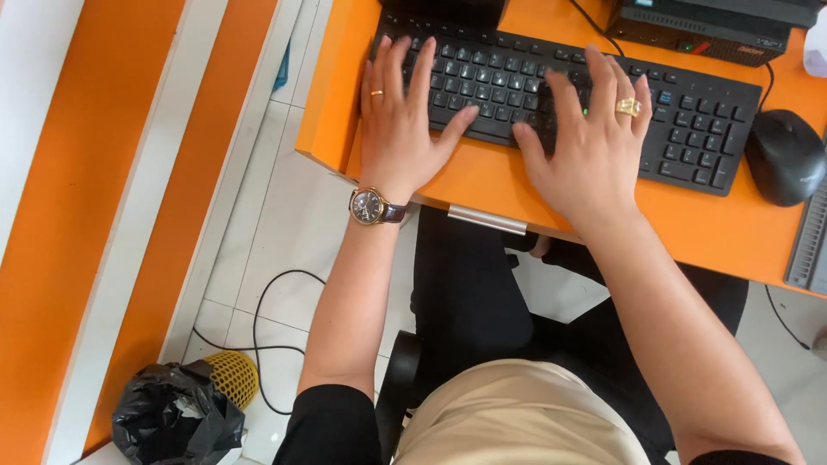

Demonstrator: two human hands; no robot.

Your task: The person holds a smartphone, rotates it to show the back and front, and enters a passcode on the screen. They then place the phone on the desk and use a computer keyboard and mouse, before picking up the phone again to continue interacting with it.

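Right now both hands lie spread over the black keyboard (568, 103), palms down and pinching nothing. The left hand (401, 120) has its fingers fanned across the left-hand keys, the thumb angled inward toward the bottom row; a thin ring sits on one finger and a wristwatch (370, 205) with a dark strap circles the wrist just off the desk edge. The right hand (590, 142) covers the middle of the keyboard, fingers slightly curved, thumb pointing toward the left hand, a broad gold ring (628, 107) on one finger. Whether any fingertip is pressing a key or only resting on it cannot be told.

The keyboard lies at a slant on the orange desk (508, 185), near its front edge, its number pad uncovered to the right. Just beside that end lies a black mouse (784, 157), apart from both hands. Behind the keyboard stands a small black computer box (702, 30).

To type well from this posture, I judge the wrists should float level rather than sag onto the desk edge, the fingers stay curved and strike lightly, and the thumbs share the bottom row. The left forearm hangs off the desk corner, so shifting a little rightward would give it support.

Below, on the white tiled floor (293, 224), a dark cable (258, 319) loops toward a yellow mesh bin (234, 377) lined with a black bag.
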